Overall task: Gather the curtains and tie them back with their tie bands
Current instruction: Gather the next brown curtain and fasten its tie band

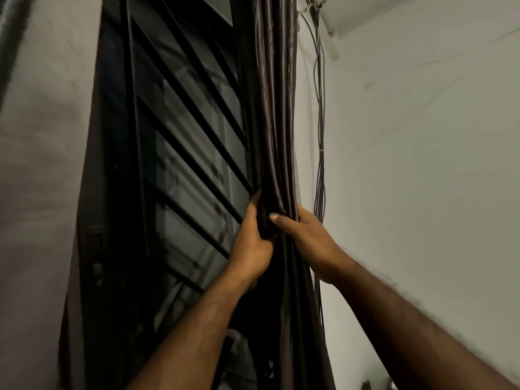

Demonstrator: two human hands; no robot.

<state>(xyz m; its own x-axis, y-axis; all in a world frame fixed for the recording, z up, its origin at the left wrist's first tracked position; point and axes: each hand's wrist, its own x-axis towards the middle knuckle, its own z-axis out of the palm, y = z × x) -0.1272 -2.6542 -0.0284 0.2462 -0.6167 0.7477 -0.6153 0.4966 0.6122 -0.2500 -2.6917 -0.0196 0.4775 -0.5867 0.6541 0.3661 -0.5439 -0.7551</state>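
A dark grey curtain (270, 108) hangs bunched into tight vertical folds at the right side of a barred window (180, 153). My left hand (251, 240) grips the left edge of the bundle, fingers wrapped behind the folds. My right hand (306, 240) clasps the bundle from the right, its thumb pressed across the front. Both hands squeeze the fabric together at the same height. No tie band is visible.
Grey cables (319, 164) run down the white wall (422, 164) just right of the curtain, close behind my right hand. The window has slanted black bars and dark glass. Another wall (42, 164) lies to the left of the frame.
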